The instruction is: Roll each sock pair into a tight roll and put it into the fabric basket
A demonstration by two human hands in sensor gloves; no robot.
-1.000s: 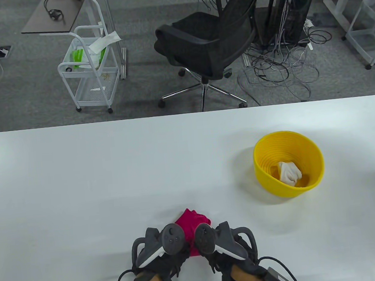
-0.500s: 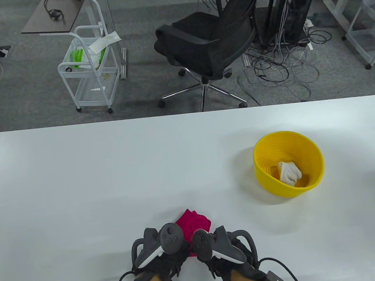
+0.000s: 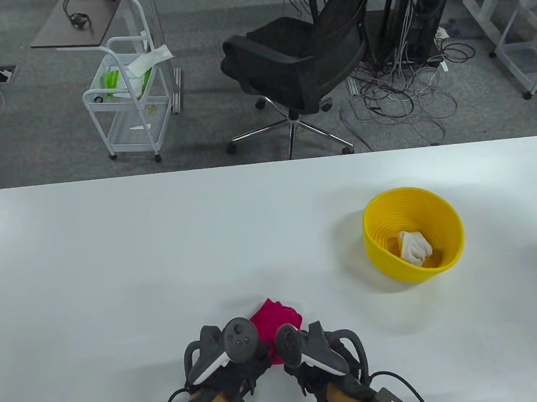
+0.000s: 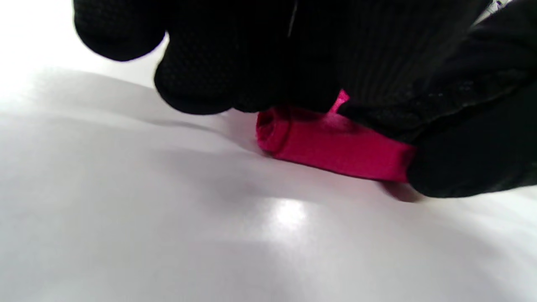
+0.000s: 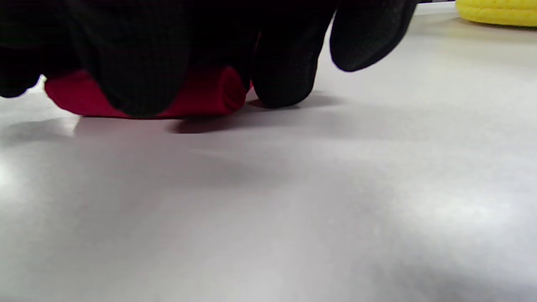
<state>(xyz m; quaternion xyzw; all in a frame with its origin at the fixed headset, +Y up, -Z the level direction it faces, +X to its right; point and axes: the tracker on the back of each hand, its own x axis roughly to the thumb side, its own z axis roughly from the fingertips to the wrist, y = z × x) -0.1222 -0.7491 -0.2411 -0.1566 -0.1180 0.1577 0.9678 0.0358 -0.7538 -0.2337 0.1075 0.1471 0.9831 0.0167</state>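
A bright pink sock pair lies near the table's front edge, its near end rolled into a tube. My left hand and right hand sit side by side on that rolled end, black-gloved fingers curled over it. In the left wrist view the fingers press down on the roll's top. The right wrist view has the fingers wrapped over the roll. The yellow basket stands to the right, apart from both hands, with a white sock roll inside.
The white table stretches wide to the left and behind the socks. Beyond its far edge stand a black office chair, a white wire cart and tangled cables. The basket's edge shows at the right wrist view's top right.
Both hands have drawn slightly back toward the front edge, the left one drifting a little left, while staying on the pink roll. The unrolled far end has not moved.
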